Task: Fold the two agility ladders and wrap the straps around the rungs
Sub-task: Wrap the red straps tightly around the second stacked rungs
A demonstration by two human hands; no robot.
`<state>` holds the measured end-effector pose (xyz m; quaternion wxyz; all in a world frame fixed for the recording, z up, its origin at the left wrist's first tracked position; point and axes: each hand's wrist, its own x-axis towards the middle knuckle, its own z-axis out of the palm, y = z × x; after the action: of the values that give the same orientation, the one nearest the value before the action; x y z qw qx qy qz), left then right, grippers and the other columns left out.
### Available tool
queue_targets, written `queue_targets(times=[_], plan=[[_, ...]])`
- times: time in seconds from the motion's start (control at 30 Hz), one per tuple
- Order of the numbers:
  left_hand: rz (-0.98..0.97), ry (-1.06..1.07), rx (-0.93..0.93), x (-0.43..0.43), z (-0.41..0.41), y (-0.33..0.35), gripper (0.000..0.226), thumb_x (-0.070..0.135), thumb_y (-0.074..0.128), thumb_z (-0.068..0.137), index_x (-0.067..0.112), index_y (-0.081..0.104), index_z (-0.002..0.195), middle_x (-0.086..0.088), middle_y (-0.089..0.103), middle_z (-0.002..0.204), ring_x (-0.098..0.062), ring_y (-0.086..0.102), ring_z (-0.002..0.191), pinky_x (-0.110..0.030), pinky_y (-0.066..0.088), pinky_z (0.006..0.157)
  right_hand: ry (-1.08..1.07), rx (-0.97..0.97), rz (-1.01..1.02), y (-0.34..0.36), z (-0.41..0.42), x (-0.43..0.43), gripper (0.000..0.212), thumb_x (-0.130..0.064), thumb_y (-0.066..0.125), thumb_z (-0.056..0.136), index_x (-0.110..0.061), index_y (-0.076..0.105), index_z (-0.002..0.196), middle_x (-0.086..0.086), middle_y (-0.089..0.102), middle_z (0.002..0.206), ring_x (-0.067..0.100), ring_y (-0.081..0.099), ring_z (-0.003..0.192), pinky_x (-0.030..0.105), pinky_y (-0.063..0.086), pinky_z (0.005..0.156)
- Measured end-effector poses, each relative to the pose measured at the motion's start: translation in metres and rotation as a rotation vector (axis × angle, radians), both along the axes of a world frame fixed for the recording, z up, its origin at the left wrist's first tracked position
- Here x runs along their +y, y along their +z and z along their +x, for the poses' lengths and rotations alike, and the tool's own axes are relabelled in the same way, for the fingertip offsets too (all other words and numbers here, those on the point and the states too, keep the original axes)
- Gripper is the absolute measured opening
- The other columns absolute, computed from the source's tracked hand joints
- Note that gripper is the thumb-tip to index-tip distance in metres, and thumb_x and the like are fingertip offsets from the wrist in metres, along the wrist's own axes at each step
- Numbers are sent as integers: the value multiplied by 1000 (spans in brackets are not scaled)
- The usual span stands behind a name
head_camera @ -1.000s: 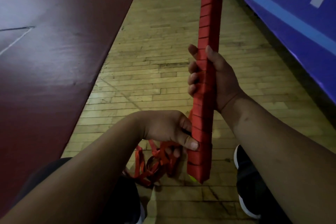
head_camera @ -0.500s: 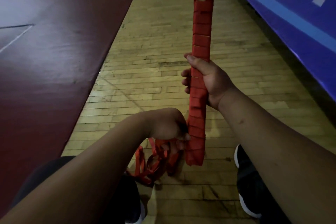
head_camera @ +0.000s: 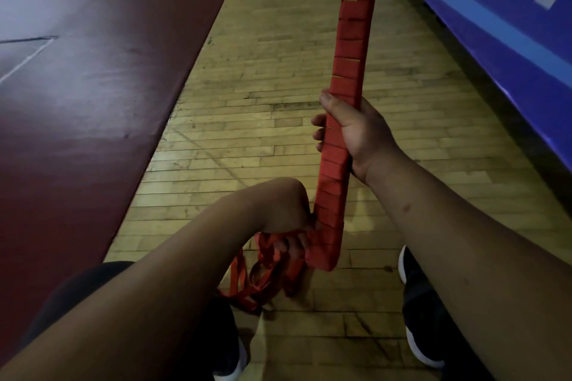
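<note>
ok so the folded ladder is one long red bundle of rungs [head_camera: 351, 49] with red strap wound round it in tight bands, standing nearly upright. It runs from the lower middle of the frame up and out of the top edge, leaning a bit to the right as it goes up

right hand [head_camera: 360, 133] grips the bundle about halfway up the frame. Its fingers [head_camera: 318, 122] are curled round from behind so the tips poke out on the left side, and the thumb lies up along the front

left hand [head_camera: 283, 210] is down at the bottom end of the bundle, in the lower centre, knuckles toward the camera. Its fingers [head_camera: 297, 246] are curled and closed on the loose straps [head_camera: 257, 281] right beside the bundle's lower end. The rest of that strap hangs below the hand in a messy tangle of red loops, down by the floor; can't tell if it actually touches

the bundle's bottom end is over the wooden floor [head_camera: 263, 86], which fills the middle strip of the frame. A dark maroon mat [head_camera: 93, 86] takes up the whole left side and a blue banner [head_camera: 510, 40] with white shapes on it slants across the upper right

one dark shoe with a white sole [head_camera: 418, 328] sits at lower right under the right forearm, and another shoe [head_camera: 230, 353] peeks out at the bottom under the left forearm
</note>
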<state>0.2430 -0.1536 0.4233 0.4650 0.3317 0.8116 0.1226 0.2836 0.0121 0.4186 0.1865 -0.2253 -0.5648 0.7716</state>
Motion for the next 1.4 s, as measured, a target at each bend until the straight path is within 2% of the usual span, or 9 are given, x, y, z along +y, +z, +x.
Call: queue_targets(times=[0.17, 0.27, 0.37, 0.57, 0.7, 0.83, 0.93, 1.07, 1.4], plan=[[33, 66, 87, 1, 0, -9, 45, 49, 75, 99, 4, 82, 92, -4, 82, 81, -22, 81, 75, -37, 68, 82, -145, -16, 73, -1, -5, -3, 28, -42, 78, 99, -25, 72, 121, 4, 81, 93, 20, 75, 73, 41, 63, 71], [-19, 90, 363, 7, 11, -21, 65, 78, 74, 84, 14, 74, 76, -3, 77, 73, -21, 76, 72, -36, 63, 77, -262, -24, 95, -1, -5, -5, 25, -45, 76, 100, -27, 70, 117, 1, 80, 91, 17, 75, 70, 41, 65, 75], [12, 117, 459, 13, 19, -27, 58, 76, 75, 85, 21, 64, 71, -3, 71, 75, -22, 70, 74, -34, 57, 68, -298, -34, 105, 1, -4, -4, 27, -49, 76, 99, -28, 69, 115, -2, 79, 89, 16, 75, 70, 40, 66, 76], [152, 77, 300, 8, 8, -26, 50, 70, 76, 88, 20, 74, 93, 1, 77, 86, -18, 74, 82, -35, 62, 77, -199, 11, -49, 11, 5, 6, 29, -41, 77, 99, -21, 70, 118, 0, 76, 88, 17, 73, 75, 38, 60, 70], [253, 1, 19, -3, -4, -9, 40, 63, 75, 94, 24, 77, 100, 10, 75, 82, -9, 71, 76, -31, 56, 73, 8, 109, -294, 20, 12, 20, 39, -48, 71, 100, -17, 68, 123, 2, 73, 93, 15, 67, 75, 33, 52, 67], [337, -167, -334, -10, -6, -5, 47, 51, 72, 98, 5, 72, 109, -16, 67, 89, -25, 62, 77, -41, 52, 73, 300, 271, -550, 20, 27, 28, 61, -65, 57, 101, -19, 66, 139, -7, 71, 98, 8, 64, 74, 26, 54, 66], [378, -237, -493, -10, 4, -3, 20, 40, 69, 98, 21, 76, 100, -7, 68, 86, -20, 64, 73, -36, 52, 71, 423, 301, -586, 20, 31, 25, 55, -65, 55, 94, -28, 66, 132, -10, 74, 97, 2, 66, 68, 23, 55, 60], [345, -204, -455, -7, 6, 0, 18, 23, 69, 106, 6, 74, 110, -5, 70, 88, -16, 72, 70, -27, 56, 61, 395, 261, -486, 23, 28, 19, 40, -59, 58, 94, -30, 65, 120, -10, 70, 86, 3, 63, 61, 24, 52, 54], [186, -117, -327, -5, 1, 1, 13, 25, 70, 106, 19, 78, 98, -2, 77, 85, -19, 77, 73, -27, 59, 60, 269, 106, -175, 25, 21, 15, 34, -40, 60, 108, -15, 65, 131, 2, 71, 87, 14, 66, 70, 32, 57, 61]])
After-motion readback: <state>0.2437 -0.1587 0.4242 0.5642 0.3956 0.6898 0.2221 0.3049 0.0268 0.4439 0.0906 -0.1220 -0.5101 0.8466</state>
